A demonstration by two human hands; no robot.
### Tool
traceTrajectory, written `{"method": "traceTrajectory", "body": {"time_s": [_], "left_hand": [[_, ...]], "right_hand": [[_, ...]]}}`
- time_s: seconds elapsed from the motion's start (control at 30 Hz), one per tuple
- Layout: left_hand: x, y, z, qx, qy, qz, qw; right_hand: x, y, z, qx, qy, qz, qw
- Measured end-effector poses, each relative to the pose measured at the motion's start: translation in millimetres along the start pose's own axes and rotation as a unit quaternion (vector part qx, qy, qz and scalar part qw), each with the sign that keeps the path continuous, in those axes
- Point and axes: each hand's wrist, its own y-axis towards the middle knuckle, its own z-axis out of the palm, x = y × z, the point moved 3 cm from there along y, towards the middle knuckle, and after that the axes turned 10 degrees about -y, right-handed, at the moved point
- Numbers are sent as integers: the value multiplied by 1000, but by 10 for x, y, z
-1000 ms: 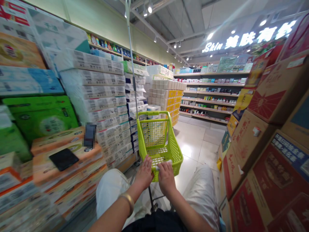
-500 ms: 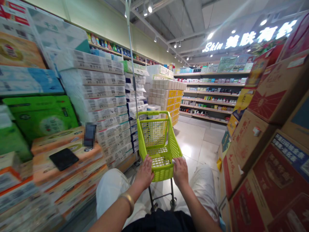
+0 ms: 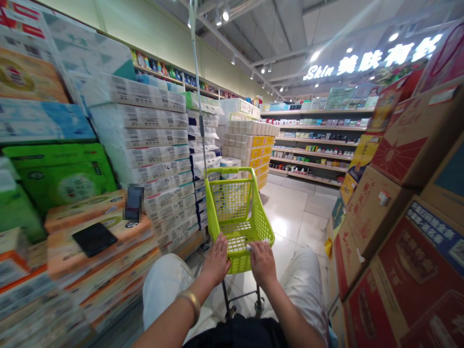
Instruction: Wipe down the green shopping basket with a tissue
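A lime-green shopping cart (image 3: 232, 195) with a slotted plastic basket stands between my knees, its near end toward me. My left hand (image 3: 217, 258) grips the left corner of the near rim, fingers laid over the edge. On the right part of that rim is my right hand (image 3: 263, 260), its fingers closed on a small white tissue (image 3: 249, 247). Most of the tissue is hidden under the fingers, with a bit of white showing at both sides. Nothing is visible lying in the basket.
Stacked tissue packs (image 3: 155, 140) rise along the left. A black tablet-like object (image 3: 94, 239) and a blurred-out phone-like object (image 3: 134, 203) lie on orange packs (image 3: 60, 258). Cardboard cartons (image 3: 402, 130) line the right. Shelves of small goods (image 3: 315, 140) stand beyond the tiled floor (image 3: 290, 208).
My right hand has slid left along the near rim with the tissue, toward the middle. My left hand and the cart have stayed in place.
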Motion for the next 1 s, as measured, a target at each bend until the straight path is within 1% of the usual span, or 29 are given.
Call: {"method": "traceTrajectory", "body": {"time_s": [0.07,0.1,0.17,0.23,0.27,0.4,0.47,0.5,0.57,0.63,0.77,0.83,0.9,0.93,1.0], "left_hand": [[2,2,0,5,-1,-2,1000],[5,3,1,7,-3,-3,1000],[7,4,2,7,-6,-7,1000],[6,4,1,4,-7,-8,1000],[4,4,1,3,-6,-8,1000],[6,-2,0,1,-3,-7,1000],[12,-7,-2,-4,-5,-3,1000],[16,-9,-3,-7,-5,0,1000],[22,-12,-4,-7,-5,3,1000],[26,-12,-7,-2,-1,1,1000],[16,-7,-13,11,8,0,1000],[9,-4,-14,16,12,-2,1000],[6,-1,-11,16,12,-6,1000],[5,1,-8,14,11,-7,1000],[6,3,-2,11,6,-4,1000]], "right_hand": [[-208,8,-11,-16,-15,32,999],[-271,12,-11,-21,-18,46,999],[-290,18,-4,-29,-19,73,997],[-166,19,13,-29,-14,91,995],[-58,19,24,-24,-9,87,996],[440,23,65,25,29,2,999],[570,28,62,44,41,-23,998],[585,31,55,52,43,-32,997],[518,35,31,57,41,-46,997],[338,36,-3,41,32,-39,998],[-126,32,-61,-2,10,32,999],[-255,33,-66,-9,3,60,998],[-253,34,-50,-16,-2,82,997],[-198,33,-34,-18,-3,87,996],[5,29,12,-17,1,77,997]]}}
